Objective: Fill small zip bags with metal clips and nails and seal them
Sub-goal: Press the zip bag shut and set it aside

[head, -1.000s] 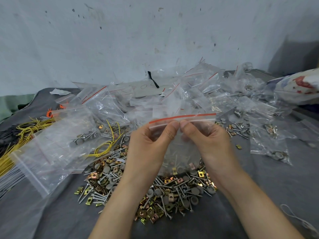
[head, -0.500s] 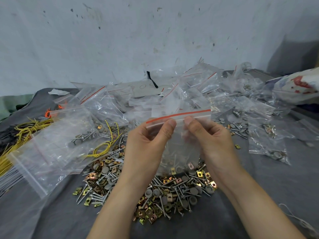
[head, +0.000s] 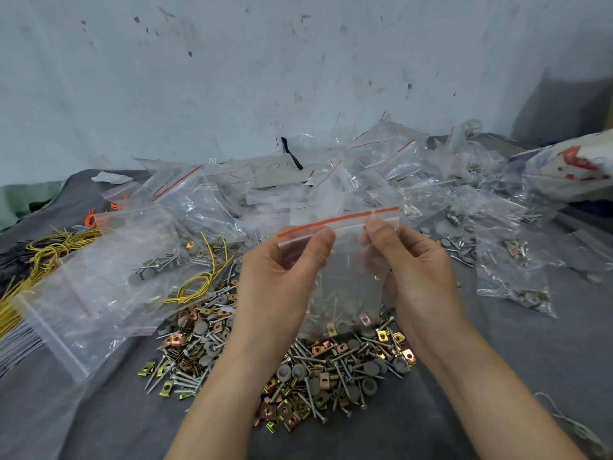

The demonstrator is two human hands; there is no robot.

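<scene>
A small clear zip bag (head: 345,277) with a red stripe along its top hangs upright in front of me, with nails and a few metal clips lying in its bottom. My left hand (head: 282,277) pinches the zip strip near its left end. My right hand (head: 411,267) pinches the strip further right, thumb on the near side. Below the bag a loose heap of nails, brass clips and grey caps (head: 298,370) covers the grey cloth (head: 497,376).
Filled and empty zip bags (head: 381,180) are piled at the back and right. A large clear bag (head: 99,287) lies on the left beside yellow wire bundles (head: 36,257). A printed bag (head: 570,167) sits at the far right; the wall stands close behind.
My hands have moved apart along the zip strip, the right thumb sliding to the right. The bag's top has tilted, its right end higher.
</scene>
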